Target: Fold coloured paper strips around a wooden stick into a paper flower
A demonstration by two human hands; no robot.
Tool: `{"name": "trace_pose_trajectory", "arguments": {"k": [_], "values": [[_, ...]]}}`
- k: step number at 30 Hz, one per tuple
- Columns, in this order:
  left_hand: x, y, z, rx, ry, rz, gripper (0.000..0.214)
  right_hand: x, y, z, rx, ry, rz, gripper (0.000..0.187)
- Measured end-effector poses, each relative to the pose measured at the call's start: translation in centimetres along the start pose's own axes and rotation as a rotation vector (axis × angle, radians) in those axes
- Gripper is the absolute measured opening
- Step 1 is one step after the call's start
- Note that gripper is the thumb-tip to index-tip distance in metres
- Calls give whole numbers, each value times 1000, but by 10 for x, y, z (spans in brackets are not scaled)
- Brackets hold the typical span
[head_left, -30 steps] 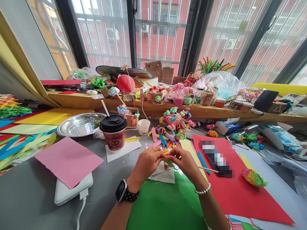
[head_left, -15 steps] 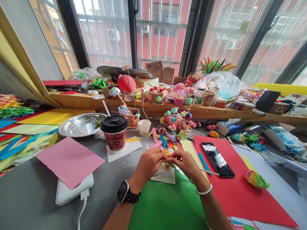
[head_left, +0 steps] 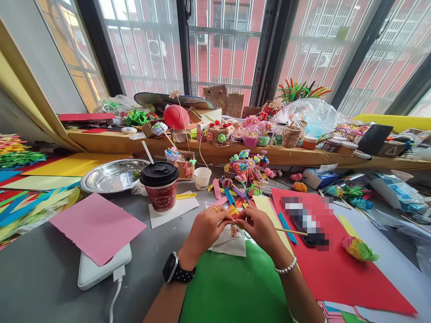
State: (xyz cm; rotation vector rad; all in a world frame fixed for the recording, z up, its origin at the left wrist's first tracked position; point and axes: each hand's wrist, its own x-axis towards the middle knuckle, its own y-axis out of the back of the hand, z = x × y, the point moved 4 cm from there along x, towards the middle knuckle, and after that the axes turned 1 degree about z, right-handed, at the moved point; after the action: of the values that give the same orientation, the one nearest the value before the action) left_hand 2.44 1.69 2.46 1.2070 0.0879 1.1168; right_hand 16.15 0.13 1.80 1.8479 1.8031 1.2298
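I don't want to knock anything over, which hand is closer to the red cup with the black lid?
Left. Your left hand is right of the red cup and nearer you; your right hand is farther right, beyond the left one.

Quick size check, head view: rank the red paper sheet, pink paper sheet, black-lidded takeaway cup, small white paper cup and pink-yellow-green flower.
1. Red paper sheet
2. Pink paper sheet
3. Black-lidded takeaway cup
Unranked, smallest: pink-yellow-green flower and small white paper cup; the flower looks nearer.
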Motion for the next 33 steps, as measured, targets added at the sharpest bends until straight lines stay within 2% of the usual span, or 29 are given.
{"name": "trace_pose_trajectory", "arguments": {"k": [7,12,15,18,20,22,24,26,27,29,31,33], "values": [[-2,0,2,57,-93,141,12,1,-1,0,55,-19,-4,14],[0,3,5,27,-74,155,15,0,3,-3,61,24,59,14],[0,11,5,-108,-30,182,14,-1,7,-6,49,68,97,14],[-1,28,-6,-348,129,373,12,-2,12,-9,3,104,135,14],[-5,35,-20,-520,346,535,18,-3,14,-12,-15,135,145,13],[-8,33,-32,-733,570,590,27,-4,15,-16,-20,166,146,13],[-8,22,-37,-986,755,514,35,-4,15,-19,-20,199,145,13],[-6,7,-34,-1274,876,354,39,-5,16,-22,-23,237,144,13],[-5,1,-29,-1411,901,265,40,-5,16,-24,-27,258,147,13],[-1,-6,-16,-1633,847,101,37,-6,16,-27,-40,292,156,13],[-1,-11,-8,-1735,837,28,29,-6,15,-28,-51,308,166,13],[-2,-14,-6,-1765,871,15,22,-6,14,-29,-58,314,168,13]]}}
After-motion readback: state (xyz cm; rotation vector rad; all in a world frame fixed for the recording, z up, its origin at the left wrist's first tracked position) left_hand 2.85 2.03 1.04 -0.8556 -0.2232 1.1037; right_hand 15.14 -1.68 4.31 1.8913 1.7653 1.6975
